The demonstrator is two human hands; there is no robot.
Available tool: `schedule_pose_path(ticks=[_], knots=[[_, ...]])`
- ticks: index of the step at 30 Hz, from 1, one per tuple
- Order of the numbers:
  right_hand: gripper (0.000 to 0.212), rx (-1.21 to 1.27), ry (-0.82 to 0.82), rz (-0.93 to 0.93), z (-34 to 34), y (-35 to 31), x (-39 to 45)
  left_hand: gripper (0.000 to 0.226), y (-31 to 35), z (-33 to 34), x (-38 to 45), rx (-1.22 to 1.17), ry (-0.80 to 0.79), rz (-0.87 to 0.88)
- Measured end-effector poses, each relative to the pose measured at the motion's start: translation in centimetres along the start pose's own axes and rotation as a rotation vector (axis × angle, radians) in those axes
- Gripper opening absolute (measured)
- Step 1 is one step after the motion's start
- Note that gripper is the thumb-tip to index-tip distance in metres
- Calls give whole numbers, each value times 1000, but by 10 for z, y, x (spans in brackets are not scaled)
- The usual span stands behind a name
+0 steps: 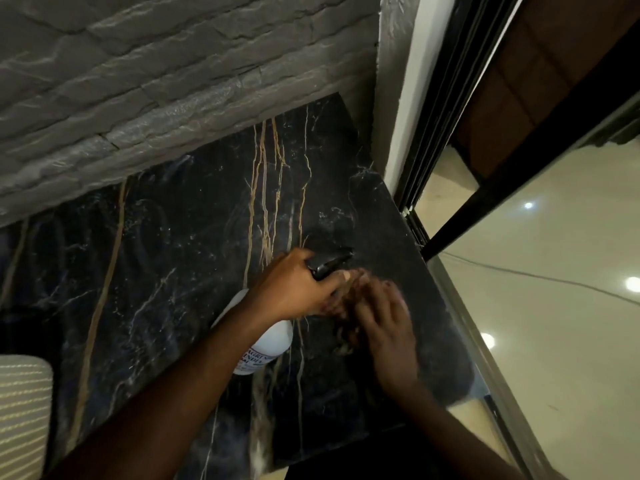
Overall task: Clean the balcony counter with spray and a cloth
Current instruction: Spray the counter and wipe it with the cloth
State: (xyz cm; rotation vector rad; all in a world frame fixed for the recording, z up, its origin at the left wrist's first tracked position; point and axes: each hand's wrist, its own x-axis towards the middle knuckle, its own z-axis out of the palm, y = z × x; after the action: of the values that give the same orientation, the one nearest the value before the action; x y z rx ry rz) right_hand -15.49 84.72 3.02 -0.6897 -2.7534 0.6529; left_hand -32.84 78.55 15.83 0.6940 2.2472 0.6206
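We count 2 hands, left point(294, 289) & right point(388, 323), 1 white spray bottle point(268, 344), 1 dark marble counter point(173, 237), 1 brownish cloth point(346, 332), blurred, 1 pale ribbed cushion point(22, 410).

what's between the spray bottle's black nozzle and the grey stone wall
In the head view, only bare black marble counter with gold veins lies between the white spray bottle nozzle and the grey stone wall.
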Motion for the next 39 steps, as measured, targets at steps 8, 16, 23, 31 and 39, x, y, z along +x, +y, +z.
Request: schedule_pose_path(ticks=[8,16,23,31,39], knots=[[50,-43,-30,-14,-49,76,-69,50,-8,23,-50,160,-115,18],[54,51,-80,-239,3,-13,-57,4,-37,34,-108,-6,5,-123],[49,58,-69,-249,-24,41,-55,18,-58,23,-132,-60,118,-240],[58,58,-149,-398,27,-64,-46,19,-72,17,-142,-167,112,-233],[41,14,-18,-177,6,-22,-21,30,-105,-17,-133,-143,138,-248]])
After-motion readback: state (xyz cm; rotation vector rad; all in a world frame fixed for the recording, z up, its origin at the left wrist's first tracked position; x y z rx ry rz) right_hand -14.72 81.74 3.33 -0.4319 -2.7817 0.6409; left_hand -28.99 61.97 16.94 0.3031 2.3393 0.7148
